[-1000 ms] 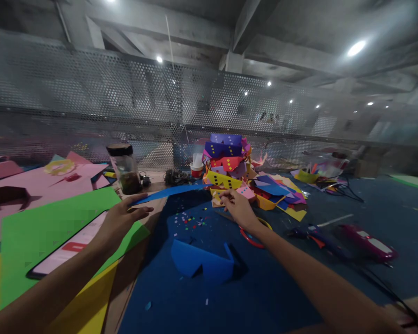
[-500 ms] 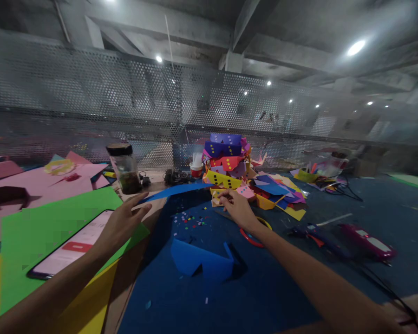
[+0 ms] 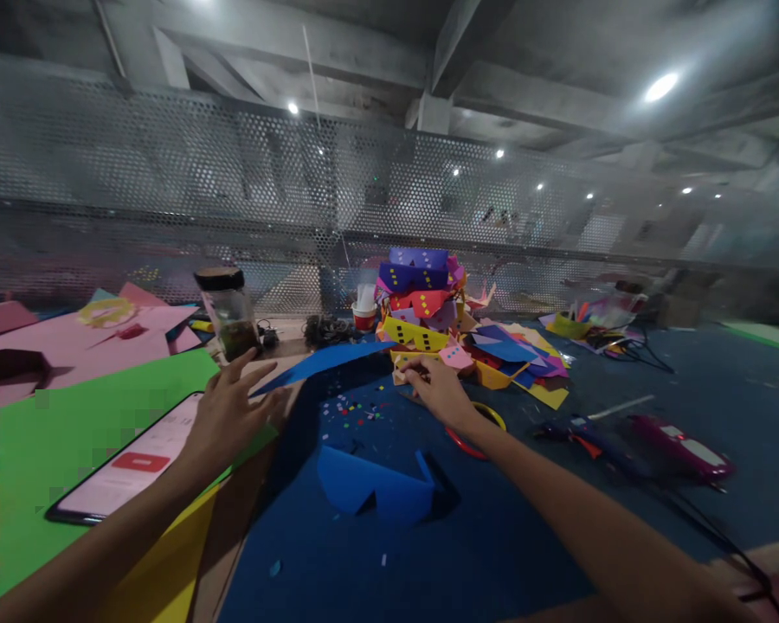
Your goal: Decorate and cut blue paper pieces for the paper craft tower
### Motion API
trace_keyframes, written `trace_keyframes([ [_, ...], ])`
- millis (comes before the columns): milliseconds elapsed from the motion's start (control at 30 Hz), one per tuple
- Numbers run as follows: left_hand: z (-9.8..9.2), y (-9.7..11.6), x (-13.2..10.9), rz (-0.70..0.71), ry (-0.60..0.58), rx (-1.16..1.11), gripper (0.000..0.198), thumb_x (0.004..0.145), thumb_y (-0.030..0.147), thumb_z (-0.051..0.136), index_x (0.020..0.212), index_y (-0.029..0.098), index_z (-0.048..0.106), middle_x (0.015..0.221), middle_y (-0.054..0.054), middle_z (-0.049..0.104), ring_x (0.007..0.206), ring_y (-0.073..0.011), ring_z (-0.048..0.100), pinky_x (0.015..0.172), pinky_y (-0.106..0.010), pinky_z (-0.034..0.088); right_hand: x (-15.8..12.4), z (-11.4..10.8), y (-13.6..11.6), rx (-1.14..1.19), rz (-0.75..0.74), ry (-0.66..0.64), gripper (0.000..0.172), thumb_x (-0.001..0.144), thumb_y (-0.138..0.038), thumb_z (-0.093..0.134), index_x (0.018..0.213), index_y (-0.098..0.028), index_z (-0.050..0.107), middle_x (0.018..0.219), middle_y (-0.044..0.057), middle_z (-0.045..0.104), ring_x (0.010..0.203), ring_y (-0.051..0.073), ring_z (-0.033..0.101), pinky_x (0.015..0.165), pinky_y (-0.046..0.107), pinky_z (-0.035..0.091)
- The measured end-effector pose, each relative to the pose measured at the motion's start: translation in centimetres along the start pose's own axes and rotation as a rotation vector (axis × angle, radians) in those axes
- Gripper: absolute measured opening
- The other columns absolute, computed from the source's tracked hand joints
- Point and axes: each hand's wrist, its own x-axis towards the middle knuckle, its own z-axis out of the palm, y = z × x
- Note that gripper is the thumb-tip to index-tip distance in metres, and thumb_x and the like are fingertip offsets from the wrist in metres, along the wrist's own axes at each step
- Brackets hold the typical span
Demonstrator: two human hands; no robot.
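Observation:
My left hand [image 3: 239, 414] is held over the edge of the green paper and a phone [image 3: 139, 463], fingers spread, with nothing gripped. Just past its fingertips lies a curved blue paper strip [image 3: 328, 359]. My right hand [image 3: 440, 391] has thumb and fingers drawn together beside the paper pile; whatever is between them is too small to make out. Under its wrist are scissors with a red and yellow handle [image 3: 497, 419]. Nearer me, a folded blue paper mask [image 3: 376, 491] rests on the dark blue tabletop. Small coloured paper squares [image 3: 354, 408] are scattered beyond it.
A stack of coloured paper masks [image 3: 419, 277] stands at the back, with loose coloured sheets [image 3: 519, 350] to its right. A lidded jar [image 3: 224, 307] and a paper cup [image 3: 364, 316] stand near the mesh screen. A magenta tool [image 3: 681, 446] lies at right.
My left hand has come slightly nearer and its fingers have spread, off the blue strip's end. My right hand has barely moved.

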Motion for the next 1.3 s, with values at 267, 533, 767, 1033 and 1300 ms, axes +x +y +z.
trace_keyframes([
  [267, -0.8, 2.2, -0.5, 0.122, 0.042, -0.151, 0.045, 0.093, 0.061, 0.053, 0.109, 0.027, 0.078, 0.142, -0.012, 0.066, 0.14, -0.0388, 0.05, 0.117, -0.056, 0.036, -0.1, 0.1, -0.4, 0.012, -0.006, -0.014, 0.016, 0.096, -0.023, 0.055, 0.096, -0.02, 0.071, 0.1, 0.005, 0.075, 0.078, 0.018, 0.071, 0.074, 0.033, 0.058],
  [533, -2.4, 7.1, -2.7, 0.072, -0.498, -0.562, 0.037, 0.094, 0.059, 0.061, 0.098, 0.028, 0.08, 0.107, -0.001, 0.08, 0.105, -0.0258, 0.071, 0.092, -0.032, 0.052, -0.3, 0.3, -0.5, 0.018, -0.016, -0.039, 0.017, 0.096, -0.019, 0.055, 0.098, -0.018, 0.072, 0.098, 0.006, 0.075, 0.079, 0.018, 0.07, 0.072, 0.031, 0.057],
  [767, -0.8, 6.3, -3.0, 0.247, -0.646, -0.574, 0.022, 0.09, 0.045, 0.073, 0.105, 0.031, 0.08, 0.108, -0.001, 0.079, 0.105, -0.0231, 0.07, 0.095, -0.032, 0.05, -0.3, 0.3, -0.5, 0.014, -0.02, -0.06, 0.018, 0.096, -0.018, 0.054, 0.099, -0.018, 0.072, 0.098, 0.006, 0.076, 0.073, 0.017, 0.069, 0.069, 0.031, 0.055],
  [1033, -0.1, 5.9, -3.1, 0.267, -0.617, -0.605, 0.014, 0.089, 0.037, 0.073, 0.098, 0.028, 0.081, 0.103, -0.002, 0.079, 0.101, -0.0216, 0.071, 0.094, -0.032, 0.052, -0.5, 0.4, -0.4, 0.003, -0.041, -0.067, 0.016, 0.096, -0.016, 0.055, 0.1, -0.019, 0.07, 0.09, 0.004, 0.074, 0.077, 0.018, 0.069, 0.07, 0.03, 0.054],
  [1300, -0.2, 6.0, -3.1, 0.252, -0.608, -0.575, 0.014, 0.089, 0.039, 0.073, 0.094, 0.027, 0.08, 0.102, -0.002, 0.079, 0.102, -0.0225, 0.07, 0.094, -0.034, 0.052, -0.5, 0.7, -0.2, -0.05, -0.076, -0.099, 0.014, 0.096, -0.013, 0.057, 0.099, -0.019, 0.069, 0.084, 0.002, 0.072, 0.066, 0.015, 0.066, 0.066, 0.028, 0.05],
])
